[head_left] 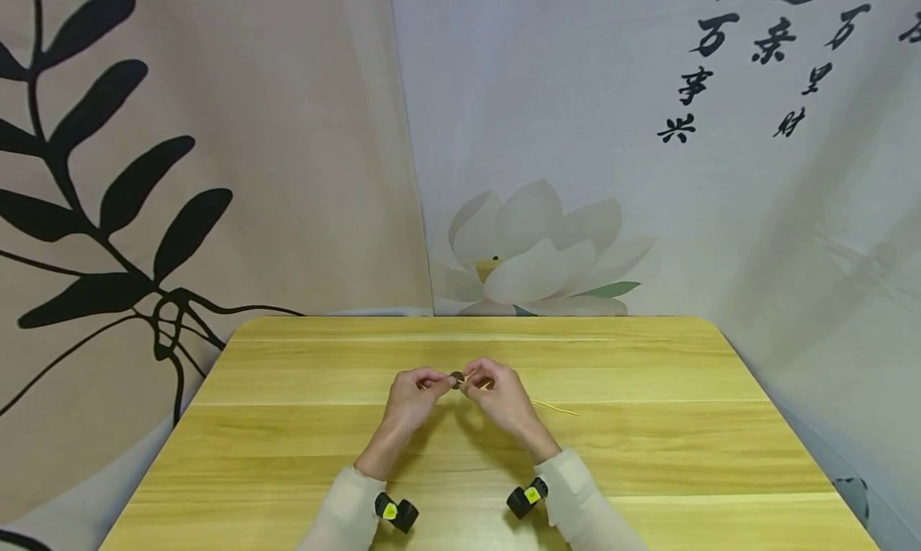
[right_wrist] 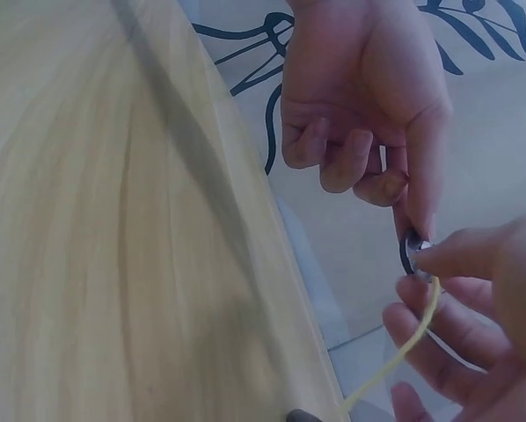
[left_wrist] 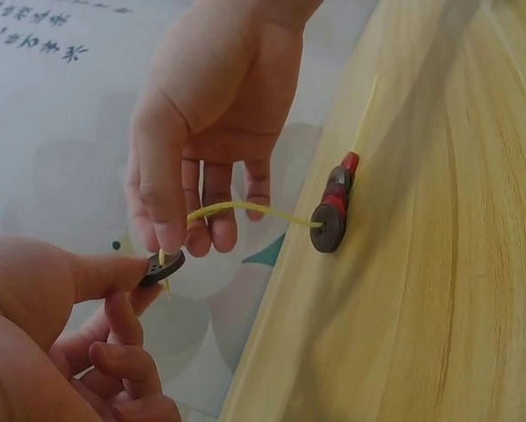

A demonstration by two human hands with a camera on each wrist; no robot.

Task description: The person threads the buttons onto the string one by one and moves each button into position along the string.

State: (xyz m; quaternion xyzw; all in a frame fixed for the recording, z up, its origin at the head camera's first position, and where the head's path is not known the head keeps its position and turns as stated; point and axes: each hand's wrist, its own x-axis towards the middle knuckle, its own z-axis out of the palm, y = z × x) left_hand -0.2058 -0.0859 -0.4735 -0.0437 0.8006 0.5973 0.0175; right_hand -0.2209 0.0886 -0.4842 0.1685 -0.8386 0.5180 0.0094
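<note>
My left hand (head_left: 412, 399) pinches a dark round button (left_wrist: 164, 268) by its edge between thumb and fingertips. Opposite it, my right hand (head_left: 502, 397) pinches a yellow cord (left_wrist: 254, 207) right at the button's face, and a short tip of cord shows on the button's other side in the left wrist view. From the right fingertips the cord runs in a slack arc to a row of threaded buttons on the table. A dark brown button (left_wrist: 328, 229) heads that row, with red and brown ones behind it.
The wooden table (head_left: 647, 455) spreads beneath both hands. Past the right wrist, the cord's tail (head_left: 557, 408) lies on the wood. Behind the table hangs a cloth backdrop (head_left: 302, 135) with printed leaves, a flower and writing. Each sleeve carries a small black wrist camera (head_left: 396, 513).
</note>
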